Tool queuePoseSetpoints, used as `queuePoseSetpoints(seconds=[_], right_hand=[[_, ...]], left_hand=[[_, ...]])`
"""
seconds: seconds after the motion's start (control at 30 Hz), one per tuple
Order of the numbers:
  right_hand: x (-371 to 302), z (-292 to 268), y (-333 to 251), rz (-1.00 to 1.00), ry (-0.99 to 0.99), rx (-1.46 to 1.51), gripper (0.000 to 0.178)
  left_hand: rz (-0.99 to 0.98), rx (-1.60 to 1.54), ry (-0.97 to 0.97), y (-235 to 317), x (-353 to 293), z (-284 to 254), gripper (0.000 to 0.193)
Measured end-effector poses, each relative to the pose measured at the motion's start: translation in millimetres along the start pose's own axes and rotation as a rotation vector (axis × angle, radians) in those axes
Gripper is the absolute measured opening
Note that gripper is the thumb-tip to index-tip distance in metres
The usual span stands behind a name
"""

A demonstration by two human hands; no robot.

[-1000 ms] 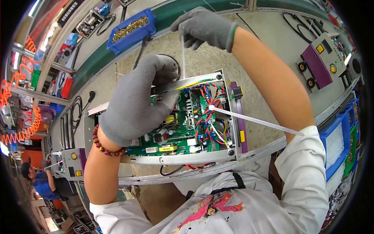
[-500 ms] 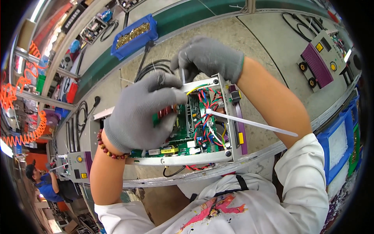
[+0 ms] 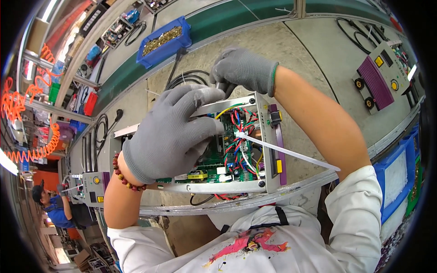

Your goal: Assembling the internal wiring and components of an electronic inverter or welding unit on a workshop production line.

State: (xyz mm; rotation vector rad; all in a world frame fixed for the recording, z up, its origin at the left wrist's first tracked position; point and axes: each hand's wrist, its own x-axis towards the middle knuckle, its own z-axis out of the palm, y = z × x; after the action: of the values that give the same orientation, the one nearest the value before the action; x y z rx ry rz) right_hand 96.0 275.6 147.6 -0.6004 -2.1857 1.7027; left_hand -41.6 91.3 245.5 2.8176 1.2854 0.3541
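Note:
An open electronic device casing point(image 3: 218, 187) lies on the bench, its green circuit board and wiring exposed. My left hand point(image 3: 170, 132), in a grey glove, reaches over its left half, thumb and index finger apart. The left index fingertip meets the fingers of my gloved right hand point(image 3: 246, 70) at the far rail. My right fingers are pinched together, hiding whatever is between them. A white cable tie point(image 3: 291, 153) circles the red, blue and green wire bundle point(image 3: 237, 148), its long tail pointing right across the casing's end panel.
Coiled black cable point(image 3: 186, 78) lies behind the casing. A blue bin point(image 3: 164, 48) of brass-coloured small parts stands at the far left. Another purple-and-grey device point(image 3: 380, 75) is at the right, near blue trays point(image 3: 396, 177). A co-worker point(image 3: 57, 204) is at the left.
My right fingers have moved slightly right and down towards the left index finger, and the pale strip beside them no longer shows. My left index finger has extended towards them.

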Motion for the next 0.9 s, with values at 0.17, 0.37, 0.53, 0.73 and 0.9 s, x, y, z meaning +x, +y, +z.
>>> queuePoseSetpoints(seconds=[0.17, 0.37, 0.53, 0.73, 0.9], right_hand=[[5.5, -6.8, 16.9, 0.009, 0.065, -0.169, 0.027], [-1.5, -0.2, 2.5, 0.131, 0.053, 0.035, 0.022], [3.3, 8.0, -2.8, -0.214, -0.04, -0.445, 0.018], [-14.4, 10.7, -13.5, -0.09, 0.001, 0.093, 0.022], [-32.6, 7.6, -32.0, -0.324, -0.029, 0.174, 0.019]], left_hand=[[-0.001, 0.219, -0.068, 3.6, 2.6, -8.3, 0.037], [-0.03, 0.383, -0.221, 13.2, 11.5, -16.1, 0.038], [-0.028, 0.341, -0.275, 8.0, 12.8, -18.1, 0.034], [0.111, 0.19, -0.127, -8.0, 10.5, -18.3, 0.039], [-0.25, -0.277, 0.327, 6.5, 5.9, 7.3, 0.033]])
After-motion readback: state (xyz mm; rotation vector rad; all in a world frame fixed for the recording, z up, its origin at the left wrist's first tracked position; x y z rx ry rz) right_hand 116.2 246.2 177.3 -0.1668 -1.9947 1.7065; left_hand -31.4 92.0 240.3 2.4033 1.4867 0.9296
